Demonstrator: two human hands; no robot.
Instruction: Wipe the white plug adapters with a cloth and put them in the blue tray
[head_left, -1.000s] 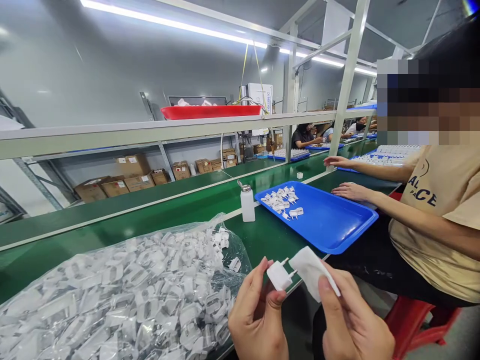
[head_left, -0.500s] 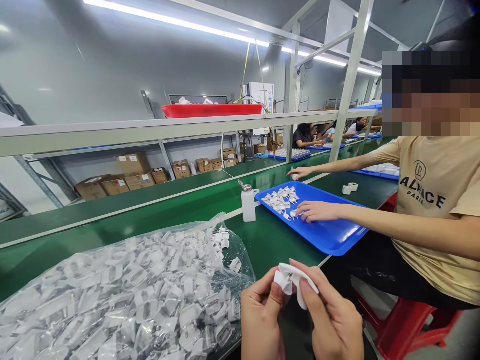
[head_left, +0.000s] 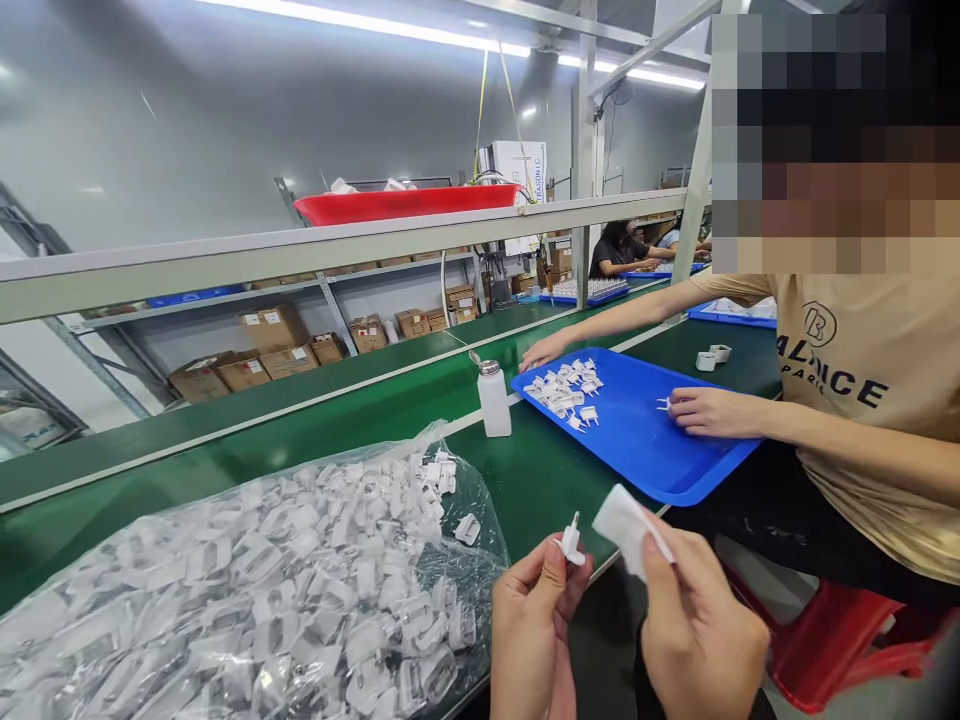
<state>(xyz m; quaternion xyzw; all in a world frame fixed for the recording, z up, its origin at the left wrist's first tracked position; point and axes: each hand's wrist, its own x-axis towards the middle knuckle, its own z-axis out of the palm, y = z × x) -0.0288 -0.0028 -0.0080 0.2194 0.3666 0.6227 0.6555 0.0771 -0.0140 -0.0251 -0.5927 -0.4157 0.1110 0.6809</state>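
Note:
My left hand pinches a small white plug adapter with its pins pointing up, low in the middle of the view. My right hand is closed on a folded white cloth, held just right of the plug and apart from it. Both hands hover over the front edge of the green bench. To their left lies a big clear plastic bag full of white plug parts.
A white dispenser bottle stands by a blue tray holding several white plugs. A person in a beige shirt sits at right on a red stool, one hand on the tray. A red tray sits on the overhead shelf.
The cloth was wrapped over the plug half a second ago; now my hands have parted and the plug is bare. The neighbour's hand has shifted right across the blue tray.

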